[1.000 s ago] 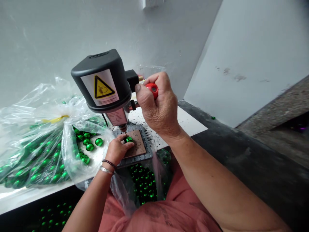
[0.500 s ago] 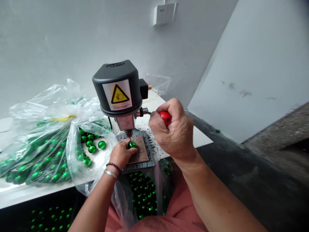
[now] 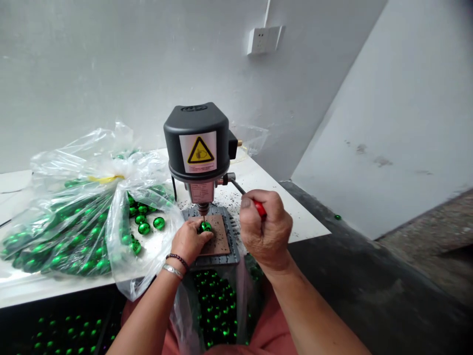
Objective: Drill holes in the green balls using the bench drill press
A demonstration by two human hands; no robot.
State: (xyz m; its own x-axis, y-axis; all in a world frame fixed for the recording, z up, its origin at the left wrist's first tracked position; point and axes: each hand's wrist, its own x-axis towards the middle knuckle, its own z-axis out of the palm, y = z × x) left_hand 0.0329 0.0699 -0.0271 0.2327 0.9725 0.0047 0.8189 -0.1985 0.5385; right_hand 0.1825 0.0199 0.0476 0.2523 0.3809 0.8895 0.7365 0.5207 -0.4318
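A small drill press point(image 3: 197, 143) with a dark grey cover stands on the white table. Between the thumb and fingers of my left hand point(image 3: 187, 240) is a shiny green ball point(image 3: 205, 227), held on a brown board point(image 3: 218, 239) on the press base point(image 3: 233, 254). The thin drill bit point(image 3: 203, 217) comes down to the top of the ball; whether it is inside the ball I cannot tell. Wrapped round the red knob point(image 3: 260, 209) of the press lever point(image 3: 238, 187) is my right hand point(image 3: 266, 229). Dark chips lie over the board and base.
An opened clear plastic bag point(image 3: 74, 222) of green balls spreads over the table's left side, with loose balls point(image 3: 158, 223) by its mouth. More balls point(image 3: 216, 305) fill a bag below the table edge. One ball point(image 3: 337, 217) lies on the floor at right.
My right hand has pulled the lever down, and more of its rod shows. My left hand still holds the ball under the bit. The camera view has shifted.
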